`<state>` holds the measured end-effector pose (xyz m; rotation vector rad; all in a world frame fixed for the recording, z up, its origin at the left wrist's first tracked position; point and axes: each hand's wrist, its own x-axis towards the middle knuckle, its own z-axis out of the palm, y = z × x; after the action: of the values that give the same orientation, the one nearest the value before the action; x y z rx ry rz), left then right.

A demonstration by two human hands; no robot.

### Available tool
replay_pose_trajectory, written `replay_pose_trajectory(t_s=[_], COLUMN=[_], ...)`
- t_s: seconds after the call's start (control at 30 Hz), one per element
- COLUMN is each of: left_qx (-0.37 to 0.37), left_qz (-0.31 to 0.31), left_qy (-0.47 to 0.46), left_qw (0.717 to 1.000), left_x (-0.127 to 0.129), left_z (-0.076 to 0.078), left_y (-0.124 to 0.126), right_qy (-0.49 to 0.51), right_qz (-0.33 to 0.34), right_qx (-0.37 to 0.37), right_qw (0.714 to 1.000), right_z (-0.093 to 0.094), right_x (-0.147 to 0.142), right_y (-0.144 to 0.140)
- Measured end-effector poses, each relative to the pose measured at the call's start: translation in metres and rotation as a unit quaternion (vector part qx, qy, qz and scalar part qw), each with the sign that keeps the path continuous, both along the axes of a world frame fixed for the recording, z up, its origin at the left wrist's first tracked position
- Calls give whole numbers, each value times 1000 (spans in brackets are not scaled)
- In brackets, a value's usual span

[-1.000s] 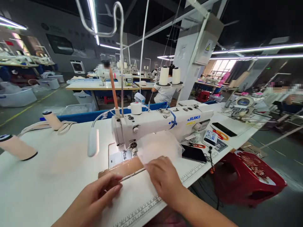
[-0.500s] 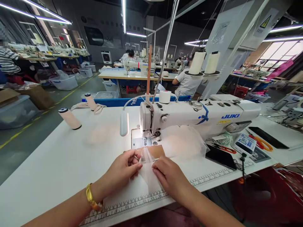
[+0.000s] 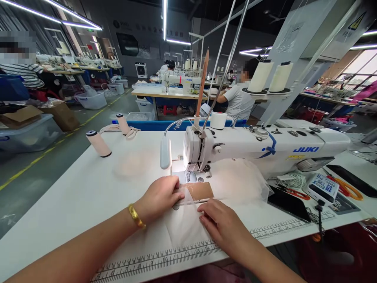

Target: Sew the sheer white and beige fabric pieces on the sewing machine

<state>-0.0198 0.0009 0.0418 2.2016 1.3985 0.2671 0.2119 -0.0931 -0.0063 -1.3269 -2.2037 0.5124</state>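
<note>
Sheer white mesh fabric [image 3: 188, 222] with a tan strip [image 3: 200, 191] lies at frame centre, pinned flat by the left hand [image 3: 160, 196] and right hand [image 3: 225, 228], below the white sewing machine [image 3: 265, 151]. Two pink thread cones [image 3: 98, 143] lie at left, two white spools [image 3: 269, 76] stand upper right, and a black phone [image 3: 288, 202] rests at right.

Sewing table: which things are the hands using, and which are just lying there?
In use: left hand, right hand, sheer white fabric, tan strip, white sewing machine.
Lying about: black phone, orange scissors, pink thread cone.

Garment factory: rows of sewing machines [image 3: 265, 147]
</note>
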Motion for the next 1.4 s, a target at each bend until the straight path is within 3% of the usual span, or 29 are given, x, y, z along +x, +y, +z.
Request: replay_pose_trajectory(t_s=[0.1, 0.2, 0.33, 0.4, 0.6, 0.77, 0.97, 1.4], left_qx=[-4, 1, -99, -115, -173, -132, -145, -137], left_qz=[-23, -30, -7, 9, 43, 17, 24, 39], left_qy=[-16, -64, -180, -220, -293, -252, -273, -309], left_qw=[1000, 998, 979, 969, 939, 959, 951, 940], left_x=[6, 4, 3, 4, 3, 4, 5, 10], left_z=[-6, -11, -17, -20, -24, -21, -19, -23], left_y=[4, 2, -3, -4, -4, -2, -4, -9], right_qy=[-73, -126, -71, -37, 128, 174, 201, 190], right_qz=[6, 13, 29, 30, -13, -21, -31, -24], right_qx=[-16, -51, -7, -14, -151, -150, -170, -117], right_qw=[997, 991, 997, 999, 980, 973, 964, 974], right_z=[12, 35, 56, 53, 21, 16, 16, 15], right_x=[22, 38, 22, 4, -25, -23, -23, -28], right_y=[1, 8, 34, 49, 70, 66, 68, 64])
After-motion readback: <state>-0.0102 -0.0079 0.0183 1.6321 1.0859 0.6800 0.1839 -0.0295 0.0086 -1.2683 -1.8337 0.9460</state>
